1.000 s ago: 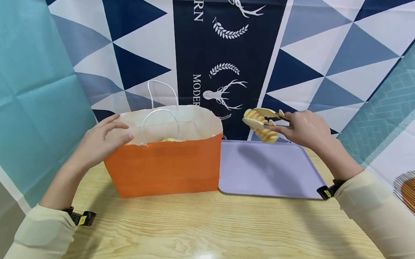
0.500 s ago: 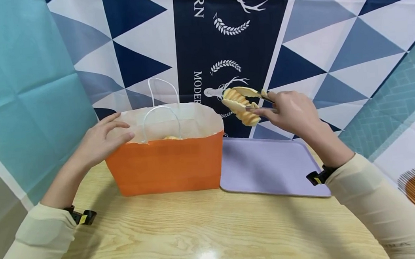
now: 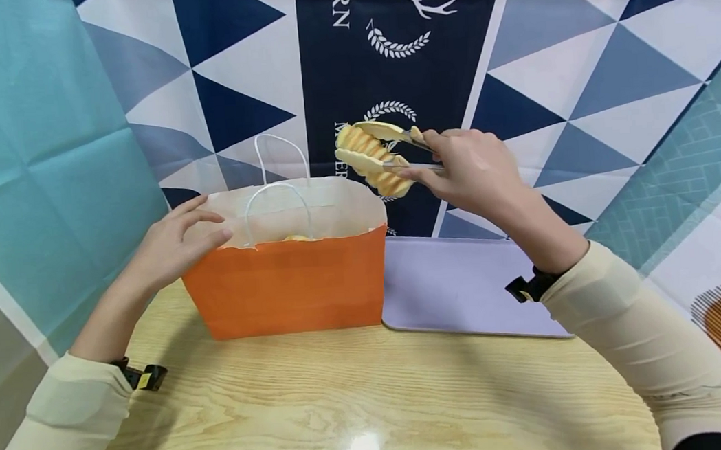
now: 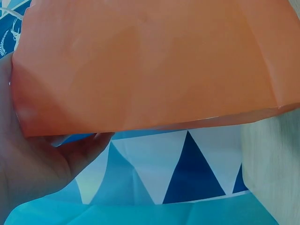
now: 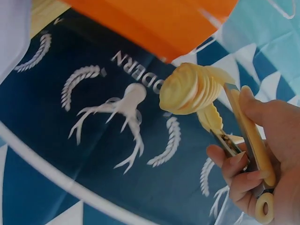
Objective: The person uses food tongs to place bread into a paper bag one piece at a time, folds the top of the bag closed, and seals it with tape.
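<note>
An orange paper bag [image 3: 296, 287] with a pale inside and white handles stands upright on the table. My left hand [image 3: 175, 240] holds its left end, thumb and fingers over the rim; in the left wrist view the bag's orange side [image 4: 154, 70] partly hides the fingers. With my right hand [image 3: 478, 173] I grip food tongs [image 3: 386, 132] with metal arms and cream tips. Between the tips is a ridged, golden-yellow bread roll [image 3: 365, 152], raised above the bag's right rim. The right wrist view shows the roll [image 5: 190, 89] apart from the bag. Something yellow shows slightly inside the bag.
A lilac tray [image 3: 463, 284] lies right of the bag, its near edge on the wooden table [image 3: 321, 399]. Behind stands a patterned cloth [image 3: 246, 74], with a teal cloth [image 3: 51, 134] at the left. White handle loops [image 3: 280, 188] rise above the bag's opening.
My right hand has moved left and upward, carrying the tongs and bread roll from above the tray to the bag's right rim. My left hand stays at the bag.
</note>
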{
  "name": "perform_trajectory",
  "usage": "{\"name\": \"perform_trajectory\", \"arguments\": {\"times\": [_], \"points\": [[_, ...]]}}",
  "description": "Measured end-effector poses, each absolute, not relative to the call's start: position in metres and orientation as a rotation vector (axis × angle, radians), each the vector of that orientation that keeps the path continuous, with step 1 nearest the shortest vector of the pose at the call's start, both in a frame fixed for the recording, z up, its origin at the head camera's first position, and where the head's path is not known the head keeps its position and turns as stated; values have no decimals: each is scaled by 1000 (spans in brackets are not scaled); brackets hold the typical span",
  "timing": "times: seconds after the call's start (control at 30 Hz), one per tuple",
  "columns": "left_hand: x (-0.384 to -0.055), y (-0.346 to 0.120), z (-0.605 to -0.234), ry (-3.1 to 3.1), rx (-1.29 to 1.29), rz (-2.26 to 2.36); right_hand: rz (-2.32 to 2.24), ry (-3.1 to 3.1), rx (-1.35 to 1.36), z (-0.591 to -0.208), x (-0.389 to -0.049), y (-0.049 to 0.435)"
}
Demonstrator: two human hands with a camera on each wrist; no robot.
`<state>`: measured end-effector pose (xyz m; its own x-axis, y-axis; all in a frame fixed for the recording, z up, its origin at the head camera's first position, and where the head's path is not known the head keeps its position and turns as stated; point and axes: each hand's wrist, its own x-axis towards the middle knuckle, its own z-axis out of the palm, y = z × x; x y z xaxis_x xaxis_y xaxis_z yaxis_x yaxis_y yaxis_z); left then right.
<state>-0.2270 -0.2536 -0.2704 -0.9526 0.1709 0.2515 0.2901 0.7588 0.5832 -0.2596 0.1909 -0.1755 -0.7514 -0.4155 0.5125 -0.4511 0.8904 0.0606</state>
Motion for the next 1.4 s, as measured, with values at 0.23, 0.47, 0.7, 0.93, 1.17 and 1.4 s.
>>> {"name": "perform_trajectory", "arguments": {"times": [0.23,0.47,0.7,0.93,1.17,1.4], "points": [[-229,-254,-270,-2757,-384,-975,94,-2524,706,-173,-256,164],[-228,-254,-271,-2764,-372,-989,36,-2515,766,-172,-255,144],[-227,-256,-272,-2768,-356,-991,22,-2501,829,-176,-257,133],[-227,-256,-272,-2762,-356,-984,6,-2474,848,-172,-254,127],[-226,-257,-271,-2763,-352,-990,-14,-2517,860,-174,-255,120],[-225,-256,-271,-2756,-368,-985,-17,-2525,889,-188,-261,118]]}}
